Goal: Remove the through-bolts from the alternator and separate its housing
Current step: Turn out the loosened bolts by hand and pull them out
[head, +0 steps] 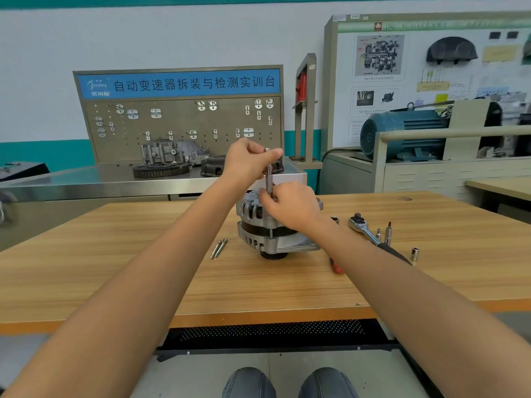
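Near the middle of the wooden bench, closer to its far edge, the alternator stands pulley-down. An upright extension bar rises from its top housing. The left hand curls its fingers round the bar's upper end; the right hand pinches the bar's lower end against the housing. Two removed through-bolts lie side by side on the bench just left of the alternator. Toward the right edge lie a ratchet wrench, partly under the right forearm, and several small sockets, some upright. A red-handled tool shows beneath the forearm; its type cannot be told.
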